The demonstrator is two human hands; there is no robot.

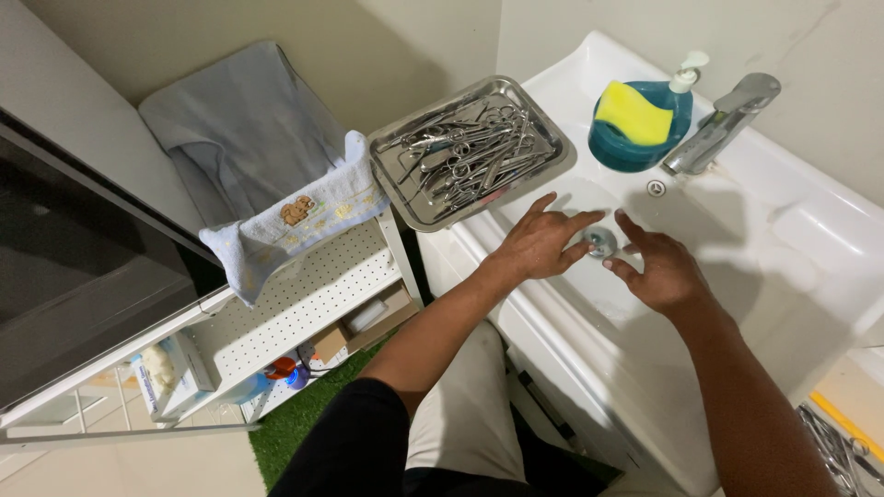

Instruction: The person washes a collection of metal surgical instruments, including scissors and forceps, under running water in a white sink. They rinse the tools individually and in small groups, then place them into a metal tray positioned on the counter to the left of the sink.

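Two hands over basin: left hand [539,244], right hand [661,271]. One white sink [792,230], one drain plug [601,241], one chrome tap [723,124]. One steel tray [391,152]; scissor-handled instruments [470,152] piled in it, tangled, too many to count. One blue soap dispenser [645,138], one yellow sponge [633,112]. Two towels: one grey towel [239,129], one pale-blue towel [295,221]. One perforated white shelf [304,299].

The drain plug [601,242] shows only partly between the fingers. Instruments in the tray [391,175] overlap too thickly to tell apart. More instruments [843,451] at the near right are cut by the edge. Things under the shelf [304,304] at the left are half hidden.
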